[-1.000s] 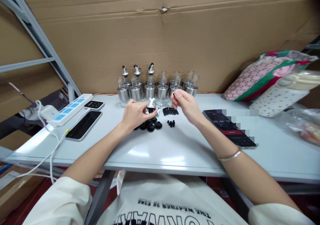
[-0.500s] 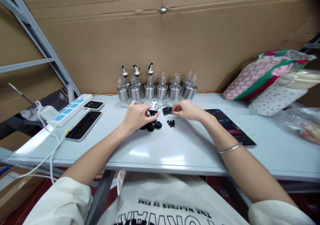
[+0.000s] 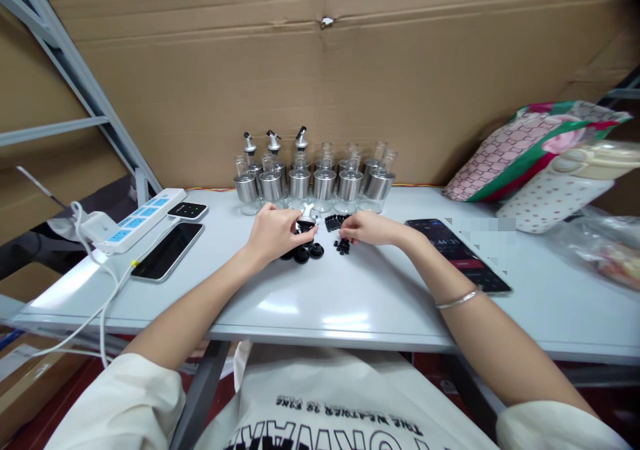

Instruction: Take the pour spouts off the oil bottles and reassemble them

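My left hand (image 3: pixel 277 232) is closed on a silver pourer top (image 3: pixel 307 217) with a dark underside, just above several round black stoppers (image 3: pixel 315 250). At the small black pieces (image 3: pixel 343 246), my right hand (image 3: pixel 369 228) has its fingers pressed together; what they hold, if anything, is too small to name. Several black caps (image 3: pixel 334 221) lie in a cluster just behind that hand. Glass bottles with steel sleeves (image 3: pixel 325 184) stand in two rows at the back, and three in the rear row at the left carry pourers (image 3: pixel 273 141).
On the left are a power strip (image 3: pixel 141 220), a phone (image 3: pixel 169 251), a small device (image 3: pixel 187 210) and white cables. At the right lie a tablet (image 3: pixel 457 255), a dotted flask (image 3: pixel 555 193), a patterned bag (image 3: pixel 520 150) and a plastic bag (image 3: pixel 610 250).
My right hand has moved slightly left and toward me, from beside the black caps to the small black pieces. My left hand stays nearly still with the pourer top.
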`<action>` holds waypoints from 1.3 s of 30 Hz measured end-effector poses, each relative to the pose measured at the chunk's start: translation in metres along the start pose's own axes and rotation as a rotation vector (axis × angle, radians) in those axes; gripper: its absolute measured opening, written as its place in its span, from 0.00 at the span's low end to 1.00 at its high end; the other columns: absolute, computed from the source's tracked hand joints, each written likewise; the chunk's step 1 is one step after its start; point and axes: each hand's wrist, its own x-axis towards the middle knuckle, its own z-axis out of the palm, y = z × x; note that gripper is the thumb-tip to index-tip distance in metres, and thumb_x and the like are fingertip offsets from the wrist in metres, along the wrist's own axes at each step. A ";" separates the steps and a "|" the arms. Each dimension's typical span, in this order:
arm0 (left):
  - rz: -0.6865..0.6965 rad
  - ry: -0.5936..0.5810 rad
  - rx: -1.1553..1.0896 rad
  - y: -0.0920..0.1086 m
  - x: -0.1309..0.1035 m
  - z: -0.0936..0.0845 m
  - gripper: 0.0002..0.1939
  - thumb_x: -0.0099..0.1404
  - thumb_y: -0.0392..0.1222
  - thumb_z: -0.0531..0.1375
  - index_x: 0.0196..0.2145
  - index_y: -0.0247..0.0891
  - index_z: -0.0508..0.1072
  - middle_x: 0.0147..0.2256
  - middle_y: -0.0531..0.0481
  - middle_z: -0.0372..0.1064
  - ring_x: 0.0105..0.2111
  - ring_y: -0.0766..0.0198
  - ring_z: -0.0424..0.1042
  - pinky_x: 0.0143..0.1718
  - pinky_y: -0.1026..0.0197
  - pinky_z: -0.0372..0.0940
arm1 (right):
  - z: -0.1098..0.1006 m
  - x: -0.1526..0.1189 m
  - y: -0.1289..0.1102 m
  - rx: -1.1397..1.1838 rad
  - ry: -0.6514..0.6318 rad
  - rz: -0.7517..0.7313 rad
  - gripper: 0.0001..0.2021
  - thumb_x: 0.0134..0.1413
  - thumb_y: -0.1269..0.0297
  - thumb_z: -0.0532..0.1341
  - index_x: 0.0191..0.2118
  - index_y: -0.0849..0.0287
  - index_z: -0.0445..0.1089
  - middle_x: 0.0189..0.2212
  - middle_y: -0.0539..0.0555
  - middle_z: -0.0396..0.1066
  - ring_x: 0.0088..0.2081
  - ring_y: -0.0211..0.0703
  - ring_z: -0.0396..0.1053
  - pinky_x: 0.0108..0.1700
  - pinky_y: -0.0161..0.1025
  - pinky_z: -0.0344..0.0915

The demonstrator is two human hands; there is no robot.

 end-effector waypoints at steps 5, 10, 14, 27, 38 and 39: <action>-0.010 -0.006 -0.009 0.000 0.000 0.001 0.21 0.60 0.54 0.57 0.19 0.37 0.62 0.18 0.56 0.67 0.20 0.68 0.63 0.33 0.60 0.53 | 0.003 0.000 -0.003 0.056 -0.041 0.015 0.11 0.54 0.62 0.56 0.27 0.62 0.72 0.21 0.52 0.71 0.23 0.37 0.65 0.30 0.35 0.60; -0.006 -0.013 -0.010 0.000 -0.001 0.002 0.20 0.60 0.54 0.57 0.19 0.38 0.62 0.18 0.55 0.67 0.20 0.68 0.63 0.33 0.60 0.54 | 0.008 0.001 -0.010 0.040 0.007 -0.022 0.13 0.54 0.58 0.57 0.27 0.61 0.71 0.18 0.49 0.66 0.22 0.36 0.61 0.27 0.34 0.56; -0.010 -0.023 -0.005 0.000 -0.001 0.002 0.20 0.60 0.53 0.58 0.19 0.38 0.61 0.18 0.55 0.67 0.21 0.67 0.64 0.33 0.60 0.54 | 0.009 0.003 -0.010 0.041 0.003 -0.026 0.12 0.51 0.58 0.58 0.28 0.62 0.72 0.17 0.49 0.65 0.22 0.35 0.59 0.27 0.34 0.55; 0.023 -0.034 0.014 -0.001 0.000 0.002 0.19 0.60 0.52 0.58 0.19 0.37 0.62 0.18 0.56 0.67 0.21 0.68 0.64 0.32 0.62 0.53 | 0.006 -0.001 -0.010 0.032 -0.049 0.034 0.17 0.52 0.53 0.54 0.23 0.61 0.68 0.20 0.50 0.65 0.24 0.37 0.59 0.29 0.36 0.55; 0.024 -0.038 0.025 -0.001 -0.001 0.003 0.19 0.59 0.52 0.59 0.19 0.37 0.63 0.18 0.56 0.68 0.20 0.68 0.64 0.32 0.62 0.53 | 0.002 -0.004 -0.012 0.052 -0.076 0.047 0.13 0.47 0.53 0.60 0.26 0.60 0.71 0.26 0.53 0.72 0.28 0.41 0.64 0.31 0.37 0.57; 0.023 -0.039 0.024 -0.001 -0.001 0.003 0.19 0.59 0.52 0.59 0.19 0.37 0.63 0.18 0.56 0.68 0.20 0.68 0.64 0.32 0.62 0.53 | 0.002 -0.005 -0.012 0.063 -0.077 0.047 0.14 0.46 0.53 0.61 0.27 0.60 0.71 0.26 0.53 0.72 0.29 0.42 0.65 0.31 0.38 0.57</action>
